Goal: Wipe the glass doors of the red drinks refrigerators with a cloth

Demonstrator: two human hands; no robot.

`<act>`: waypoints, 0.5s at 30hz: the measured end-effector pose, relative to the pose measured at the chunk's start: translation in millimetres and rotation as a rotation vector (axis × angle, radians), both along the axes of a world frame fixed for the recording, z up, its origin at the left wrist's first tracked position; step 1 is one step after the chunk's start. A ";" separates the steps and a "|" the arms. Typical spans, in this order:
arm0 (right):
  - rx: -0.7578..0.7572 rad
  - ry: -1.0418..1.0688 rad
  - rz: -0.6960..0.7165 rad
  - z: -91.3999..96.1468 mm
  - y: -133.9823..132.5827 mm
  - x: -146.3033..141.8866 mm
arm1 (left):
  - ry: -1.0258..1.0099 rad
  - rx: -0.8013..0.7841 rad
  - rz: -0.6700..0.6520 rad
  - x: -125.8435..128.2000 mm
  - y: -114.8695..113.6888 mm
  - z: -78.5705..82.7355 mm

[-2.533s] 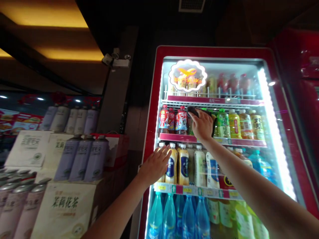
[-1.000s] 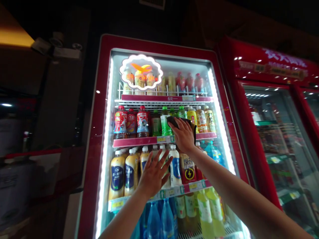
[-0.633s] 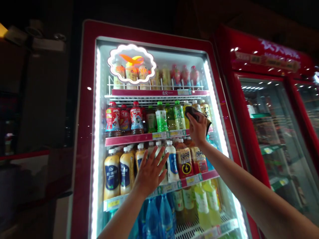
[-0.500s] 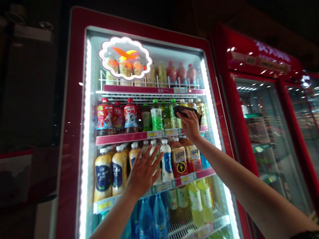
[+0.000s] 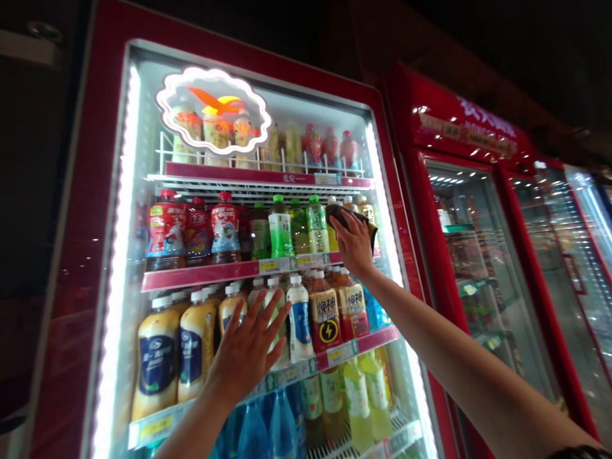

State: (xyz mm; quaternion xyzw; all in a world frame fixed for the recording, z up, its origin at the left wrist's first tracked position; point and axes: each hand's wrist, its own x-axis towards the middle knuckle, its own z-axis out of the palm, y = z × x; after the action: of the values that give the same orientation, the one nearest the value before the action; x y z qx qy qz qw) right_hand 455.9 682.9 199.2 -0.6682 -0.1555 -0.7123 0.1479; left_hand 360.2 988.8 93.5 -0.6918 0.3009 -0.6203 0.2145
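So the person's right hand has its grip pinched around a dark cloth, pressing it flat on the glass door of a red drinks fridge, up near the door's right edge at the second shelf, right over the yellow bottles there. The lit strip along that side is just beside the cloth, so there's barely any glass between it and the red frame. The left hand is lower and more central, fingers spread wide, palm against the glass in front of the white-capped bottles on the third shelf. Plenty of open glass to the left, over the red-label bottles and the creamy yellow ones, and up top around the glowing sign. The two arms are well apart, not crossing. A second red fridge stands right next to this one on the right.
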 end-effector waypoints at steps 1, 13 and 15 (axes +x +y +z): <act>0.007 0.003 -0.001 11.6 -5.2 0.3 | -0.001 0.002 -0.001 0.7 0.4 0.0; 0.076 -0.009 -0.035 -13.0 -23.2 6.8 | 0.007 0.002 -0.027 3.2 -0.6 0.7; 0.067 -0.007 -0.030 6.3 -36.1 9.3 | 0.014 -0.007 -0.030 3.9 -0.7 1.0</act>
State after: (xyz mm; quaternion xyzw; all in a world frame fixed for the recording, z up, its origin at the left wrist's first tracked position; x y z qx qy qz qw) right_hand 465.2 646.8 205.5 -0.6624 -0.1221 -0.7218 0.1592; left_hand 364.1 988.1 94.4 -0.6923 0.3106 -0.6196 0.2006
